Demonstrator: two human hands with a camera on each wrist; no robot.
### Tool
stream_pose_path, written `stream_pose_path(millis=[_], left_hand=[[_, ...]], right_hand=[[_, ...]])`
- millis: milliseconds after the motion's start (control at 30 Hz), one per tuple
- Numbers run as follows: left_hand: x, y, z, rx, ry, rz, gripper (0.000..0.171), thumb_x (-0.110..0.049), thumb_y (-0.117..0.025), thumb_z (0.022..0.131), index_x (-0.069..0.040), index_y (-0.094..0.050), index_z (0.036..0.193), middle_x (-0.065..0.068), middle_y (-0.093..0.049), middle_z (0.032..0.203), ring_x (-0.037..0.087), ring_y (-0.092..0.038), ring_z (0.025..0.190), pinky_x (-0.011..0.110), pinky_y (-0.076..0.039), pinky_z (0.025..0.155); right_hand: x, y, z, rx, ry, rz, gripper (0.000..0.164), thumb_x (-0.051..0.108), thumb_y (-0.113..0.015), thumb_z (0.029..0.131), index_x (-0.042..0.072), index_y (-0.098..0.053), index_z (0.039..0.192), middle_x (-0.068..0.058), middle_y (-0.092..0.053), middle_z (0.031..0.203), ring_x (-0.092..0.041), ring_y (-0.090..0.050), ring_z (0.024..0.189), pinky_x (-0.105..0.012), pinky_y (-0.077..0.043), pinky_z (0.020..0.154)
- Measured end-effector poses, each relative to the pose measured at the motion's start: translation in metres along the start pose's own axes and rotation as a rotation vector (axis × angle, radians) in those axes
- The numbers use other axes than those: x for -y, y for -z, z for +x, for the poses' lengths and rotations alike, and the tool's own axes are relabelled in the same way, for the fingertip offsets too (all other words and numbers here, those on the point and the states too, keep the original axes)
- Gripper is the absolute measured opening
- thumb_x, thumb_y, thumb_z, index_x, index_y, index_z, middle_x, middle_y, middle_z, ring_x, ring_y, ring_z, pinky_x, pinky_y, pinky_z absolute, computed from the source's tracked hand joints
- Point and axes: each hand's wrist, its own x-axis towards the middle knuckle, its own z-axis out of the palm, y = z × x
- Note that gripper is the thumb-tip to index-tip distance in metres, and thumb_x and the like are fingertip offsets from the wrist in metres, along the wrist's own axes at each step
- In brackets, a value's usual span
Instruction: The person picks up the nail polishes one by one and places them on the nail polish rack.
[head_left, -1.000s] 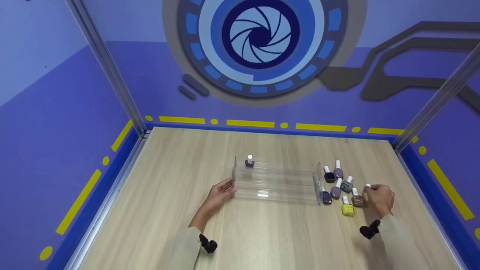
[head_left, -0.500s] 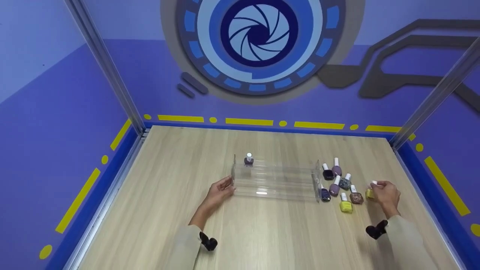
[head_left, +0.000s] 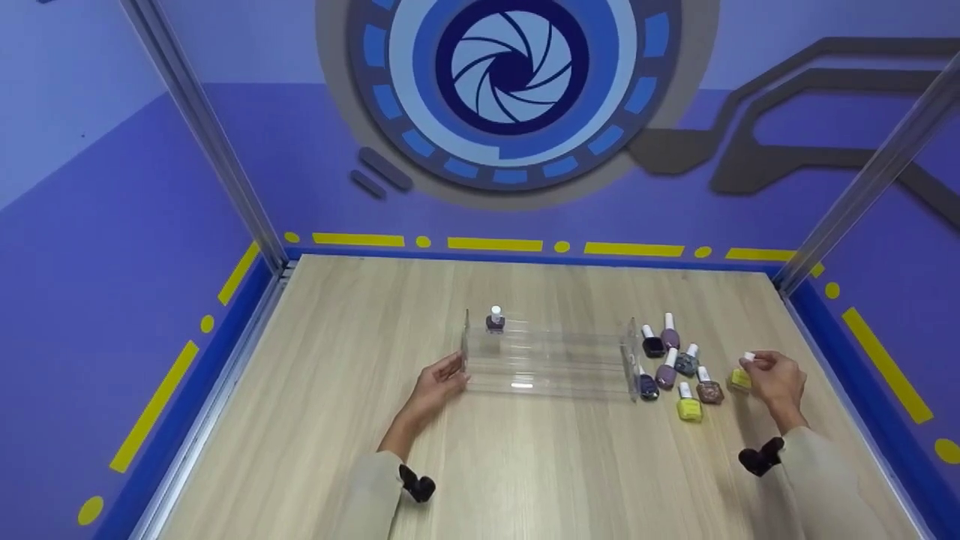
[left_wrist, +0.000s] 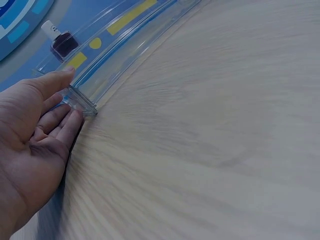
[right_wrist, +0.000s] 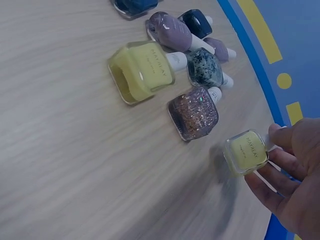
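A clear stepped display rack (head_left: 551,366) stands on the wooden table, a dark nail polish bottle (head_left: 495,323) upright on its top step at the left end. My left hand (head_left: 439,384) holds the rack's left end panel, thumb and fingers at its edge in the left wrist view (left_wrist: 37,130). Out to the right, my right hand (head_left: 780,381) pinches a pale yellow nail polish bottle (right_wrist: 247,151) by its white cap. In the right wrist view this bottle's shadow falls on the table beside it. A second yellow bottle (head_left: 689,409) lies nearer the rack.
Between the rack and my right hand lie several more nail polish bottles: glittery brown (head_left: 709,391), speckled grey (head_left: 686,364), two mauve ones (head_left: 666,375) and dark ones (head_left: 653,346). Blue panels (head_left: 525,210) with metal posts (head_left: 855,206) bound the table (head_left: 375,300).
My right hand has moved right and slightly away from the other bottles, carrying the yellow nail polish bottle by its cap. My left hand stays at the rack's end.
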Motion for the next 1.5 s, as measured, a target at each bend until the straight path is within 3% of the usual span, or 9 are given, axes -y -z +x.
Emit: stream_pose_path(millis=[100,200,433,667,1167,1500], left_hand=[[0.0,0.0,0.0,-0.001,-0.001,-0.005,0.064,-0.01,-0.063,0.101,0.005,-0.034,0.155,0.028,-0.035,0.161,0.043,-0.033,0.152,0.034,-0.048,0.115],[0.0,0.001,0.001,-0.011,0.001,-0.007,0.065,-0.011,-0.065,0.1,0.004,-0.035,0.155,0.027,-0.037,0.16,0.041,-0.035,0.151,0.031,-0.05,0.113],[-0.003,0.001,0.0,-0.032,0.006,0.008,0.064,-0.01,-0.065,0.1,0.002,-0.037,0.155,0.025,-0.039,0.161,0.04,-0.035,0.152,0.036,-0.047,0.116],[-0.005,0.002,0.003,-0.041,0.005,0.019,0.061,-0.009,-0.062,0.101,0.001,-0.036,0.156,0.024,-0.038,0.161,0.04,-0.034,0.152,0.04,-0.043,0.12],[-0.001,-0.001,0.001,-0.005,0.008,-0.039,0.061,-0.007,-0.059,0.103,0.004,-0.033,0.157,0.026,-0.034,0.163,0.041,-0.031,0.153,0.037,-0.044,0.119],[0.0,-0.001,0.0,-0.016,0.019,-0.004,0.062,-0.011,-0.063,0.101,0.001,-0.037,0.156,0.023,-0.036,0.162,0.038,-0.033,0.153,0.038,-0.043,0.12]], right_hand=[[0.004,0.002,0.001,-0.027,0.031,0.016,0.037,0.017,-0.069,0.096,-0.012,-0.065,0.119,-0.025,-0.076,0.103,0.004,-0.058,0.068,-0.017,-0.04,0.068],[0.012,0.004,0.001,-0.042,0.047,0.042,0.037,0.017,-0.07,0.095,-0.011,-0.066,0.118,-0.024,-0.077,0.1,0.017,-0.044,0.061,-0.011,-0.04,0.063],[0.037,0.004,0.005,-0.034,0.072,0.07,0.037,0.019,-0.069,0.097,-0.009,-0.065,0.122,-0.029,-0.073,0.112,0.017,-0.045,0.063,-0.004,-0.042,0.056],[0.056,0.002,0.005,-0.047,0.127,0.089,0.035,0.019,-0.072,0.096,-0.007,-0.068,0.118,-0.025,-0.075,0.106,0.018,-0.047,0.063,-0.004,-0.042,0.057],[0.099,-0.013,-0.019,-0.015,0.249,0.206,0.03,0.015,-0.074,0.095,-0.006,-0.068,0.116,-0.026,-0.074,0.108,0.017,-0.054,0.072,-0.002,-0.047,0.064],[0.119,-0.035,-0.038,0.084,0.295,0.258,0.031,0.017,-0.074,0.095,-0.004,-0.068,0.117,-0.025,-0.074,0.11,0.013,-0.059,0.076,-0.005,-0.051,0.066]])
